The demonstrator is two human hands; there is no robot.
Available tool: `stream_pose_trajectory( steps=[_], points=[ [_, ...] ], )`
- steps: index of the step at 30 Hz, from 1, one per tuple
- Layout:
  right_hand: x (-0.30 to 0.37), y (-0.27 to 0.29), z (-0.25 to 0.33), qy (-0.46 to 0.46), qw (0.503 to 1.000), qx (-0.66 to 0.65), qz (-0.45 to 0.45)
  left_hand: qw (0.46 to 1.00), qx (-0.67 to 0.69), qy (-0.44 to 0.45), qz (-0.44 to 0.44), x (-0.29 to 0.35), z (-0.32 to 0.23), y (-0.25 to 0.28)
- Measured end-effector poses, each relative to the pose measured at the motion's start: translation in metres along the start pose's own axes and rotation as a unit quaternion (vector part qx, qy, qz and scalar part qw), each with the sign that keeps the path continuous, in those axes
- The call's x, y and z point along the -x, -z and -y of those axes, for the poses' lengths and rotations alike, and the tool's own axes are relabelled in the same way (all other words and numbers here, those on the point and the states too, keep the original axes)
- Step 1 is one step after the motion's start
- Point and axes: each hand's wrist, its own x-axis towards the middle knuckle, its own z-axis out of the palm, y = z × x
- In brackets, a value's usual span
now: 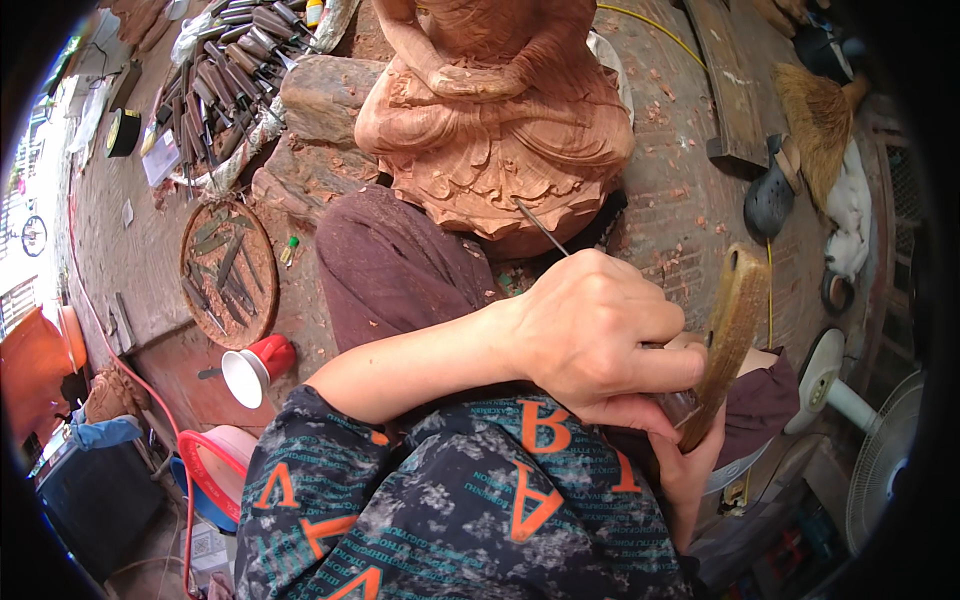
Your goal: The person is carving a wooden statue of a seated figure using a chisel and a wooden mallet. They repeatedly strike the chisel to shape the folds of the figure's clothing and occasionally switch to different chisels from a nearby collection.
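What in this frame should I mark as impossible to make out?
All in the head view:
Head of the carved figure: cut off by the top edge.
Most of the handle of the chisel: covered by the left hand.
Chisel's cutting edge: too small to tell its shape.
Some fingers of the right hand: hidden behind the wooden bar.

Left: heap of wood-handled tools (215,88), tape roll (124,132) near it. Below: round tray (256,319) with blades in it, small green-capped bottle (289,250) just beside, red mug (273,354) near. Red hose (188,510) runs down the far left. Right: broom (815,125), black clog (770,205), fan (885,460) lowest.
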Motion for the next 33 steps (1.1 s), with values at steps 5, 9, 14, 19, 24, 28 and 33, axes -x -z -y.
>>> stream_pose_trajectory(
  steps=[5,9,14,19,24,28,33],
  points=[
    [0.002,-0.002,-0.003,-0.018,0.999,0.036,0.014,0.999,0.047,0.004,-0.012,-0.001,-0.001,0.010],
    [0.006,0.006,-0.010,-0.049,0.997,0.051,-0.001,0.998,0.031,-0.049,0.002,0.020,0.000,0.025],
    [0.006,0.015,-0.010,0.058,0.981,0.187,0.011,0.989,0.074,-0.116,0.059,0.034,0.001,0.055],
    [-0.004,0.013,0.032,0.382,0.862,0.303,0.137,0.991,-0.047,-0.013,0.124,0.060,-0.012,0.079],
    [-0.028,-0.014,0.059,0.595,0.647,0.470,0.083,0.961,-0.164,0.222,0.016,0.071,-0.053,0.063],
    [-0.031,-0.014,0.062,0.582,0.687,0.416,0.127,0.983,-0.054,0.169,-0.049,0.077,-0.054,0.054],
    [-0.026,-0.019,0.053,0.567,0.721,0.371,0.143,0.975,-0.033,0.136,-0.172,0.084,-0.049,0.038]
  ],
)
